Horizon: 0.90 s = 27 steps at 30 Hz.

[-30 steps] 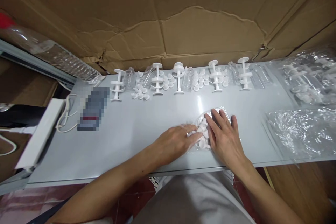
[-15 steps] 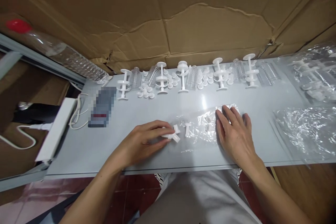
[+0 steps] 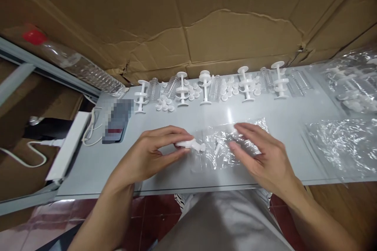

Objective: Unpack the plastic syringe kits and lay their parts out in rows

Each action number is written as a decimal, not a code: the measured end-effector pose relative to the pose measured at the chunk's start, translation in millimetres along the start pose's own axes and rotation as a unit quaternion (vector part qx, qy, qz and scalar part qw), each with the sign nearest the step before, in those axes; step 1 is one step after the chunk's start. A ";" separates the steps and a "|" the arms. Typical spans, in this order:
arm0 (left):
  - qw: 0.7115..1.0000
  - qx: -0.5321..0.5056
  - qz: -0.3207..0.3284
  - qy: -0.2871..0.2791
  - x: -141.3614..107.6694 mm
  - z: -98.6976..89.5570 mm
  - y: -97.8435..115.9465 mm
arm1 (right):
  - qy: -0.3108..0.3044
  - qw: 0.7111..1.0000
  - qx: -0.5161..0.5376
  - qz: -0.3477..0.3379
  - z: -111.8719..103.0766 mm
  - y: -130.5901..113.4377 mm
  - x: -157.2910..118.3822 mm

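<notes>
Left hand grip closed on white plastic part at frame centre, right hand grip open over clear bag, grey surface.

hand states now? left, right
Left hand: closed on a white plastic part.
Right hand: open, fingers on the clear bag, gripping nothing.

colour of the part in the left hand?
White. The plastic part pinched in the left hand shows clearly in the head view.
</notes>
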<state>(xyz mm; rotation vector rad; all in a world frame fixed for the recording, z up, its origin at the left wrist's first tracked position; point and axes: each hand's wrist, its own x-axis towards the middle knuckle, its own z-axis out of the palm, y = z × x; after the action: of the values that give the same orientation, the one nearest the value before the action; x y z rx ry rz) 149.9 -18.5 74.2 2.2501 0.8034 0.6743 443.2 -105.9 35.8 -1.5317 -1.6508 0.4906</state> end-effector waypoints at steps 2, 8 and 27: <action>1.000 0.003 0.022 -0.012 16.7 8.5 8.8 | -0.089 0.989 0.115 0.028 2.2 -15.4 9.9; 0.999 -0.042 0.000 -0.027 52.2 29.4 18.1 | -0.120 0.972 0.186 0.074 7.2 -14.0 29.1; 0.979 0.114 0.062 -0.155 205.9 54.5 32.6 | 0.016 0.971 -0.155 0.179 -123.8 42.5 56.8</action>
<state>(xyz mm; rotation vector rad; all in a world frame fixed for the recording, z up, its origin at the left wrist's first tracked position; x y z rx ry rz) 336.5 82.6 111.5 2.5463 0.6159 0.2826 569.1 -73.4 94.3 -2.0777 -1.4790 0.4051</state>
